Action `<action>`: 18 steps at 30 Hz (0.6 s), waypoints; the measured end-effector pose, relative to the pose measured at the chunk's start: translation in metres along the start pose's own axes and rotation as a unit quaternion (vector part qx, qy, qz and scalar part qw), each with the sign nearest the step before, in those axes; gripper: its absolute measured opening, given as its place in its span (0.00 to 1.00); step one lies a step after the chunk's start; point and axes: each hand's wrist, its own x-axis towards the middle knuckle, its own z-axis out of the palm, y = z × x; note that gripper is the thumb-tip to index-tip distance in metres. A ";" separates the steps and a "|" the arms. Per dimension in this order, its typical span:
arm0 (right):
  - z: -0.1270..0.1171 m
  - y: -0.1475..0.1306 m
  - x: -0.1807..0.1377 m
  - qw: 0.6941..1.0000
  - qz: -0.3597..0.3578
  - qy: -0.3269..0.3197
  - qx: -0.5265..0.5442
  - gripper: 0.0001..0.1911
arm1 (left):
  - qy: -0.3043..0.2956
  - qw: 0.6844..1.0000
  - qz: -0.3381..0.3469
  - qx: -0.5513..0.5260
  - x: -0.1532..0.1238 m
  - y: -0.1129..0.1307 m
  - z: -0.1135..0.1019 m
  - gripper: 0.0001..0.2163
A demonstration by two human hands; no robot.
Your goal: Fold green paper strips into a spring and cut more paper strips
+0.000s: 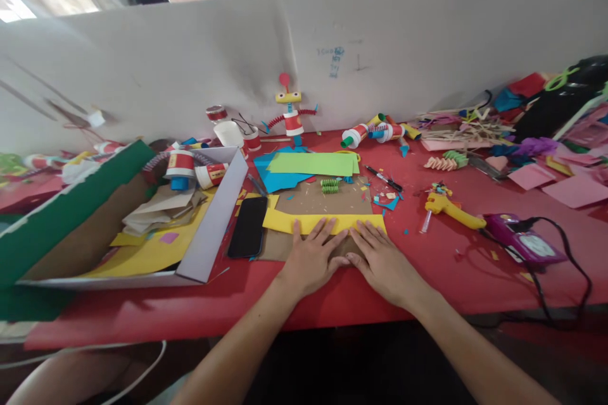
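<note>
A folded-looking strip of yellow paper point(280, 220) lies across a brown cardboard sheet point(270, 247) right in front of me. My left hand point(313, 256) rests flat on the strip's lower edge, fingers spread. Beside it, thumbs nearly touching, my right hand point(382, 262) also presses flat with fingers stretched out. Just beyond the strip sits a small green pleated paper spring point(329, 186). Light green paper point(313, 163) lies over blue paper point(270, 174) behind that. A black phone point(247, 228) is left of my left hand.
An open box point(218, 215) with paper and cup figures stands left. At the back stands a paper-cup robot figure point(293, 121). A yellow glue gun point(451, 210), purple power unit point(527, 243) and black cable lie right. A pen point(384, 178) and paper scraps point(456, 130) are farther back.
</note>
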 end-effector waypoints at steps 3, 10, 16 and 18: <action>0.001 0.003 0.001 1.000 -0.005 0.002 -0.009 0.31 | 0.005 1.000 -0.021 0.013 -0.007 -0.005 -0.001 0.24; 0.009 0.006 0.001 1.000 -0.011 0.023 -0.017 0.29 | 0.019 0.997 -0.070 0.032 -0.027 -0.026 0.000 0.27; 0.006 0.006 0.002 1.000 -0.009 0.011 -0.010 0.29 | 0.037 0.992 -0.117 0.014 -0.031 -0.035 0.001 0.29; 0.006 0.006 0.002 1.000 -0.009 0.007 -0.009 0.29 | 0.037 0.989 -0.145 0.016 -0.030 -0.034 0.002 0.30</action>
